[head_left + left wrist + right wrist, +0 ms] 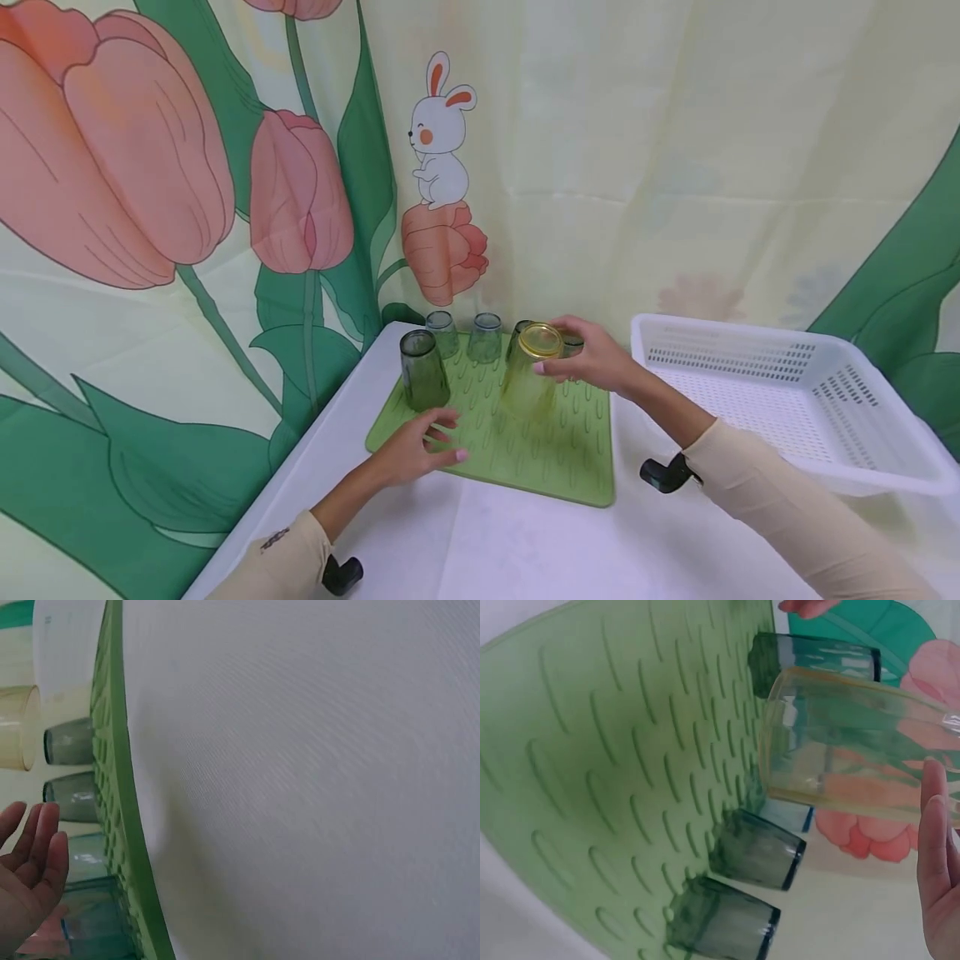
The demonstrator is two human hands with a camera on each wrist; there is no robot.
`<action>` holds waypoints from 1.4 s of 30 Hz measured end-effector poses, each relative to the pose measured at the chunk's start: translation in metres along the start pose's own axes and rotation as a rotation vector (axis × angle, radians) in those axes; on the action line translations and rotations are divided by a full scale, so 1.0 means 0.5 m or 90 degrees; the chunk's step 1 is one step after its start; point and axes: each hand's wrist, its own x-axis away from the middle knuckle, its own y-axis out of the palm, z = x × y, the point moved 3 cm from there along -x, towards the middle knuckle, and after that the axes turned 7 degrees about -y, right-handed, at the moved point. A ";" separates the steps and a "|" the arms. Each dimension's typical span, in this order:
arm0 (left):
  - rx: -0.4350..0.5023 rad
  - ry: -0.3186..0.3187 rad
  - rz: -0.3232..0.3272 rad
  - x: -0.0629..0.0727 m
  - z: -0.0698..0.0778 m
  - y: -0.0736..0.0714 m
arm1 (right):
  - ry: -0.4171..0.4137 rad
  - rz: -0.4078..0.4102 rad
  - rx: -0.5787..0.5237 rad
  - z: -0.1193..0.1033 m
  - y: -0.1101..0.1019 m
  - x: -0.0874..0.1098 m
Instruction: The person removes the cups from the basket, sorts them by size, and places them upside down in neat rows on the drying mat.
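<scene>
My right hand (588, 360) grips a clear yellow glass (529, 387) near its upper end, thumb on the near side. In the right wrist view the yellow glass (840, 742) hangs over the ridged green mat (622, 757), its lower end facing the mat. My left hand (415, 450) hovers over the mat's front left with fingers apart and nothing in them. Just behind it stands a tall dark green glass (424, 371). Small bluish glasses (486, 337) stand along the mat's back edge. Two small grey-green glasses (73, 796) are partly hidden behind the yellow glass and right hand in the head view.
A white perforated plastic basket (750, 408) sits on the white tablecloth (517, 542) to the right of the mat. Behind the table hangs a curtain (570, 167) printed with tulips and a rabbit. A black wrist mount (666, 473) juts out by the right sleeve.
</scene>
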 end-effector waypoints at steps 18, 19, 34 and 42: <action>-0.061 -0.079 0.008 -0.014 -0.053 -0.014 | 0.032 0.020 0.062 0.045 0.070 -0.093; -0.063 -0.083 0.009 -0.014 -0.056 -0.013 | 0.032 0.020 0.064 0.049 0.074 -0.096; -0.080 -0.103 0.019 -0.015 -0.071 -0.010 | 0.028 0.002 0.078 0.062 0.141 -0.141; -0.079 -0.096 0.021 -0.018 -0.066 -0.013 | 0.056 -0.002 0.115 0.072 0.148 -0.152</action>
